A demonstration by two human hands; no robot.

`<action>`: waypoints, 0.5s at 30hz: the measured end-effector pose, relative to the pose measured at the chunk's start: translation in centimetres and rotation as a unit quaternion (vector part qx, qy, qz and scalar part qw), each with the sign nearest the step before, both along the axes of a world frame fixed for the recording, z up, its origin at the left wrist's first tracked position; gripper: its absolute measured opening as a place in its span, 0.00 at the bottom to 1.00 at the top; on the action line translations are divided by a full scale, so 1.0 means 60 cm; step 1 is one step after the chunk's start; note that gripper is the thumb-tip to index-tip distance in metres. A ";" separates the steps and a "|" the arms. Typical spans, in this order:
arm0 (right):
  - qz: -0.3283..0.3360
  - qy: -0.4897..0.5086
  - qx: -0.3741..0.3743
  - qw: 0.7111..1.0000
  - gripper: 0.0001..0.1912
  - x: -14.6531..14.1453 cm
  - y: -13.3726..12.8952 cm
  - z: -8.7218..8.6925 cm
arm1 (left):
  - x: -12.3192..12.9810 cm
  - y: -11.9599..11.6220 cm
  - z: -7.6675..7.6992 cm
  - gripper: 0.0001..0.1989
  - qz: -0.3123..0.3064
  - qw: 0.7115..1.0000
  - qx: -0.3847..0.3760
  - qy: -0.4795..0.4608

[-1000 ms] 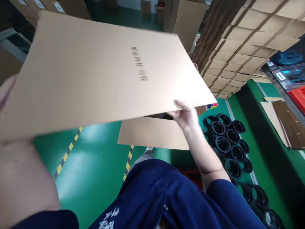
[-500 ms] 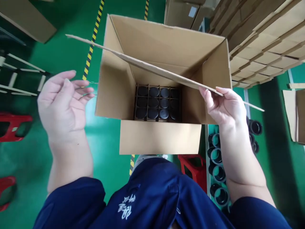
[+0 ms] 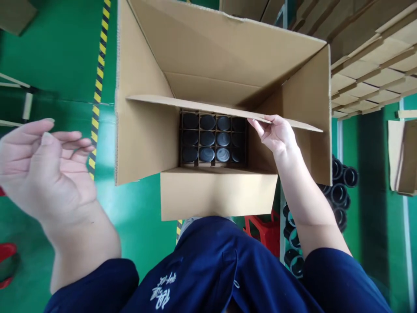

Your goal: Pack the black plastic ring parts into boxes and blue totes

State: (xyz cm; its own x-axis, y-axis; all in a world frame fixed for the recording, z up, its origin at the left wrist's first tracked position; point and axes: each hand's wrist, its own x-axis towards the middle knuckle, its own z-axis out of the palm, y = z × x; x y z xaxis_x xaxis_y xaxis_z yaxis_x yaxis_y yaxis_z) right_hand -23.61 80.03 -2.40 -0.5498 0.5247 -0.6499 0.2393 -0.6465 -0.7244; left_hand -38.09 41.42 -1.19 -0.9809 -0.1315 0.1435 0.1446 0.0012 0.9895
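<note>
In front of me stands a large open cardboard box (image 3: pixel 228 52), its near flap (image 3: pixel 218 195) folded down toward my body. At its bottom, a cardboard divider grid holds several black round-topped items (image 3: pixel 207 139), one in each cell. My right hand (image 3: pixel 276 134) pinches the edge of a thin cardboard sheet (image 3: pixel 195 103), seen nearly edge-on and lying across the box opening. The sheet hides part of the box's inner far wall. Off to the left of the box, my left hand (image 3: pixel 55 169) is held in the air, palm up, fingers loosely curled and apart, with nothing in it.
Stacked flat cardboard (image 3: pixel 368 65) rises at the upper right. Black ring-shaped parts (image 3: pixel 339 193) sit in rows at the right. A red stool (image 3: pixel 265 232) is beneath the box's near right side. Yellow-black tape (image 3: pixel 97 87) marks the green floor.
The cardboard sheet has come down and left into the box opening, with my right hand still on it. My left hand has shifted left and lower in view. The box appears larger.
</note>
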 end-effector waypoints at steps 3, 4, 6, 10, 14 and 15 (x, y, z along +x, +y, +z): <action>-0.058 -0.005 -0.043 0.997 0.09 0.017 0.000 -0.049 | 0.003 0.003 -0.002 0.16 -0.023 0.998 0.022 0.048; -0.069 -0.013 -0.063 0.996 0.08 0.026 -0.002 -0.069 | 0.005 0.004 -0.003 0.16 -0.025 0.998 0.022 0.051; -0.079 -0.040 -0.099 0.991 0.06 0.049 -0.010 -0.113 | 0.013 0.010 -0.004 0.14 -0.032 0.998 0.029 0.055; -0.073 -0.103 -0.157 0.979 0.03 0.101 -0.046 -0.206 | 0.048 0.037 -0.016 0.11 -0.063 0.997 0.040 0.024; -0.071 -0.169 -0.162 0.970 0.09 0.131 -0.084 -0.275 | 0.097 0.083 -0.056 0.13 -0.162 0.983 0.007 -0.085; -0.072 -0.169 -0.153 0.971 0.11 0.133 -0.090 -0.286 | 0.109 0.097 -0.072 0.14 -0.198 0.974 -0.013 -0.111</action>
State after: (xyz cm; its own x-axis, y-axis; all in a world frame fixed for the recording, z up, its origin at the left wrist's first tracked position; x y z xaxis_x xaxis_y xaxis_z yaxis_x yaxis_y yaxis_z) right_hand -15.64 74.61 -19.58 -0.2130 0.3341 -0.9182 0.3221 -0.8632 -0.3888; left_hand -31.53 47.21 -5.49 -0.9611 0.2643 -0.0804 -0.0796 0.0137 0.9967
